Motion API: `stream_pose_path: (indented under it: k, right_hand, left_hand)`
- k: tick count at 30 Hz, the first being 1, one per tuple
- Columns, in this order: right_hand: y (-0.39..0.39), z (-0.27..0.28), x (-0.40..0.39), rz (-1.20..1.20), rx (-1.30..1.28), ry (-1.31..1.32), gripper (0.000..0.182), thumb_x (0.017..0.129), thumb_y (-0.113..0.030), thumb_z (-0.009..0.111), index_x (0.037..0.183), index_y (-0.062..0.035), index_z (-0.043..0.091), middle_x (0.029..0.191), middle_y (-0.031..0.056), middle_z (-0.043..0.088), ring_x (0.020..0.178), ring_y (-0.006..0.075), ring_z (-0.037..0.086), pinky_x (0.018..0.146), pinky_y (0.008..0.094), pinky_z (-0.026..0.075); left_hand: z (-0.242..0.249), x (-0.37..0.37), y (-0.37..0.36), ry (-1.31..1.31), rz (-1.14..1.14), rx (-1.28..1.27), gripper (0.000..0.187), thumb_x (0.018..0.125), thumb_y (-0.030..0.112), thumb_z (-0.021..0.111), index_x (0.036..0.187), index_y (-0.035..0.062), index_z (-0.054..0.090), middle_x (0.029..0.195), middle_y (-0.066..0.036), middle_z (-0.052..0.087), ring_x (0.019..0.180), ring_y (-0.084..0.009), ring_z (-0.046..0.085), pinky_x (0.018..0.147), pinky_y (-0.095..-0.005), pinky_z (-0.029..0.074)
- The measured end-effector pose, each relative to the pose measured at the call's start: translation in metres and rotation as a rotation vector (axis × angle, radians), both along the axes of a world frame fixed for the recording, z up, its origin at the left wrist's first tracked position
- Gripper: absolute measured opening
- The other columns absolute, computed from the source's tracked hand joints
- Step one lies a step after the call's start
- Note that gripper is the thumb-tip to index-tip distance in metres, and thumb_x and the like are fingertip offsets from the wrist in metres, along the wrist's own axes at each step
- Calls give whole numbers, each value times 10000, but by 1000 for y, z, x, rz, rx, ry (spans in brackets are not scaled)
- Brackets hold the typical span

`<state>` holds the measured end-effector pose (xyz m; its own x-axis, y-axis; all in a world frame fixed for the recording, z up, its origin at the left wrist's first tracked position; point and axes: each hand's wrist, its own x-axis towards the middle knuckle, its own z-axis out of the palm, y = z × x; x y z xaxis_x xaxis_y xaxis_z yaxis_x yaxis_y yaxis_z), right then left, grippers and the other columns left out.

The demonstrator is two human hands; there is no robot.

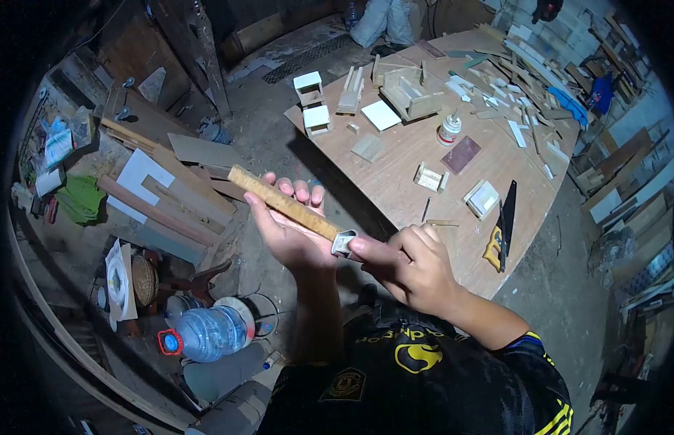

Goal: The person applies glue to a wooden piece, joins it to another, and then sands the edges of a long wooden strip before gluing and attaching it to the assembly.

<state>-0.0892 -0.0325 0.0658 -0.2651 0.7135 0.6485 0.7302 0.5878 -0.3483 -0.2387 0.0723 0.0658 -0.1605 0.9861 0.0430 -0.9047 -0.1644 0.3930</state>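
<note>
A long, narrow wooden strip (282, 201) lies slantwise across the palm of my left hand (297, 235), its far end between thumb and fingers. At the strip's near end is a small pale piece with a metallic-looking edge (343, 243). My right hand (417, 264) is closed, with its thumb pressed on that small piece; its other fingers are curled. Both hands are above the floor, just left of the wooden table (366, 188).
On the table are small wooden box-like pieces (409, 94), a white glue bottle (449, 130), a dark red rectangle (461, 155), a yellow-handled saw (500, 243) and many offcuts. A large water bottle (210, 333) lies at lower left, near leaning boards (163, 181).
</note>
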Motion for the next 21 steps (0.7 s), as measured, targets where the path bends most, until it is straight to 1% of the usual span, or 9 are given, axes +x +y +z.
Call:
stream_pose_path:
  k: [3,6,8,9,10,13,14,17,21]
  right_hand:
    - [5,-6,-2,-4,7,-37,534,745,-154,784,1261,-146,645,733,23,485,652,199,491,601,332,344]
    - [14,-12,-8,-37,6,24,597,792,-184,716,1371,-205,571,735,41,427,660,213,466,617,345,355]
    - [26,-9,-6,-129,-90,135,604,844,-192,707,1416,-177,515,734,54,434,658,243,472,621,377,390]
    - [29,-6,-2,-170,-232,189,644,856,-181,711,1447,-124,463,787,78,506,697,266,514,651,379,438]
    - [30,-5,0,-174,-228,190,644,856,-181,711,1447,-124,463,787,78,506,697,266,514,651,379,438]
    - [27,-1,1,-100,-50,572,668,833,-172,746,1433,-68,470,920,125,600,733,252,572,670,334,467]
    - [20,4,-1,-102,-55,574,668,833,-172,746,1433,-68,470,920,125,600,733,252,572,670,334,467]
    - [2,7,-9,-18,-196,225,593,844,-165,729,1398,-99,529,797,108,517,661,259,514,630,359,446]
    - [10,-3,-26,-29,-242,367,601,856,-204,716,1416,-121,514,765,113,465,632,263,469,600,362,420]
  left_hand:
    - [-2,-6,0,27,-97,41,403,1045,451,377,1057,69,506,852,-17,431,718,-139,412,641,-304,370]
    - [-7,-6,-3,48,-134,85,425,1047,463,362,1044,65,511,847,-13,420,712,-134,406,643,-307,373]
    - [-10,-3,-6,27,-162,129,434,1052,458,347,1043,56,510,849,-10,415,710,-125,400,648,-300,368]
    - [-15,-4,-6,31,-140,146,443,1054,457,335,1050,50,510,848,-10,416,711,-121,400,649,-293,365]
    - [-16,-6,-5,34,-115,165,452,1057,456,324,1056,44,510,847,-11,417,711,-118,400,650,-287,361]
    - [-14,-13,1,67,-63,105,469,1064,447,290,1081,33,508,835,-8,422,697,-112,400,645,-279,357]
    - [-13,-14,2,74,-52,73,470,1066,445,283,1089,31,507,829,-8,422,685,-111,398,634,-280,357]
    - [-11,-14,3,117,-47,62,459,1068,436,290,1064,34,512,811,-9,420,654,-109,385,607,-280,356]
    - [-19,-12,10,128,-45,115,457,1066,437,306,1015,36,520,792,-13,417,633,-110,380,594,-279,359]
